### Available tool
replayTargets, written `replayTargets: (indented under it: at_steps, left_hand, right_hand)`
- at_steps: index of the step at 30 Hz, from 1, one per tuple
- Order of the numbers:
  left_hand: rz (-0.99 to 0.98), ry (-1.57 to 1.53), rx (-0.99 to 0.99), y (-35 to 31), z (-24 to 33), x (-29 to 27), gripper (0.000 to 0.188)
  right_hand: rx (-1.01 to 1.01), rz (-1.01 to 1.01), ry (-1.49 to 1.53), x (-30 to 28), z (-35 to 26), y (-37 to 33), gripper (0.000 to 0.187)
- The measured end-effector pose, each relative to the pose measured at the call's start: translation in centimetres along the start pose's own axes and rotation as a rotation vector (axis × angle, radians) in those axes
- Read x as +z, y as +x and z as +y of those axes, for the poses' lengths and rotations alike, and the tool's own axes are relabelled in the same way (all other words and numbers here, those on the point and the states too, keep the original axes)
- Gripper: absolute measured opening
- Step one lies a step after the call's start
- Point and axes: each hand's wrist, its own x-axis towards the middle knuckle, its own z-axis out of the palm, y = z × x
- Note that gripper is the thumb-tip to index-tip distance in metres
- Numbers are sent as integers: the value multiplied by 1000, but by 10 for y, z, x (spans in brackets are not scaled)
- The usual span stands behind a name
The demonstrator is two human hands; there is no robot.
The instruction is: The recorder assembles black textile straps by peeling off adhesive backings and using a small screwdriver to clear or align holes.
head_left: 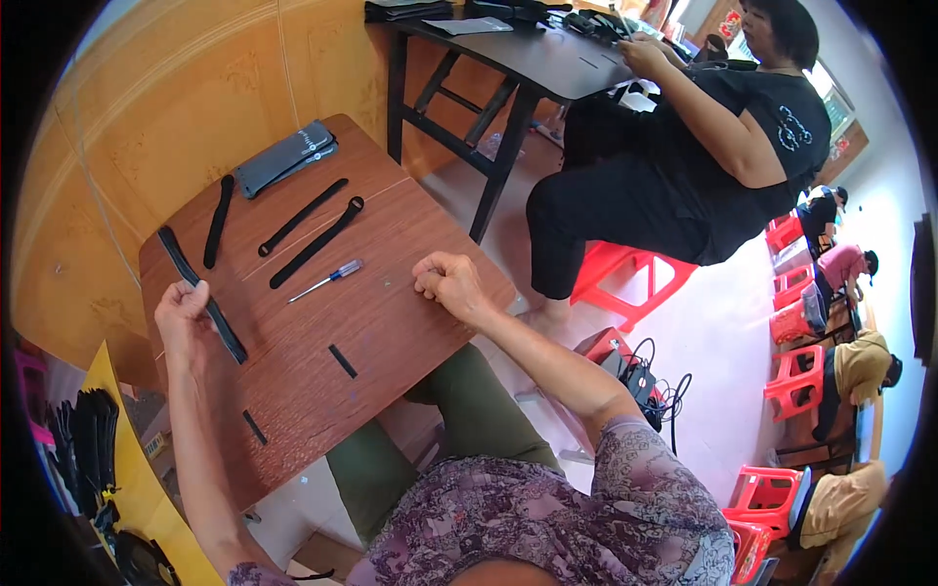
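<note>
Brown wood-grain table [391,322], small, tilted in view. Left hand [181,311] at the table's 9 o'clock edge, fingers clamped on a long black strap [200,293]; the strap runs from about 10 o'clock down toward table centre and lies flat on the wood beyond the grip. Right hand [447,283] at the 3 o'clock side, resting on the table, fingers curled together in a loose fist; cannot tell if anything small is inside.

Between the hands: small screwdriver [327,280] with a blue-and-clear handle, tip pointing toward 8 o'clock, near the right hand but not touching it. At 12 o'clock of the screwdriver, two more black straps lie side by side: thin strap [303,216] and looped strap [318,240], which has a ring end at its upper right. Short black strap [218,221] at 11 o'clock, just beside the held strap's far end. Grey flat pouch [286,156] at the table's far edge, 12 o'clock.

Two short black pieces nearer the person: one [342,360] at 6 o'clock of the screwdriver, another [254,427] near the 7 o'clock edge.

Co-worker in black clothes [684,146] sits on a red stool [625,273] at 2 o'clock, hands on a dark table [528,59]. More red stools [796,381] at 4 o'clock. Yellow sheet with black items [93,439] at 8 o'clock, below the table.
</note>
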Motion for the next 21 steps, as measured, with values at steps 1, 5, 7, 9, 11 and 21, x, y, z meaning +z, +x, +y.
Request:
replayTargets:
  at_steps: [1,5,7,9,11,21]
  left_hand:
    - [-103,-84,61,-22,11,19,17]
    - [-323,-106,65,-111,35,69,25]
    - [-435,-191,31,-142,30,85,27]
    - [-543,-292,-80,-167,35,97,30]
    - [-573,-302,-75,-181,31,98,31]
    - [-660,-415,-81,-211,23,110,35]
  right_hand:
    - [8,31,77,0,-5,-7,12]
    - [-186,-22,221,19,-37,-39,16]
    - [-233,-99,311,28,-63,-58,22]
    - [-276,-173,405,29,-84,-73,27]
    - [-435,-170,296,28,-101,-88,35]
    - [-302,-300,373,18,-122,-128,30]
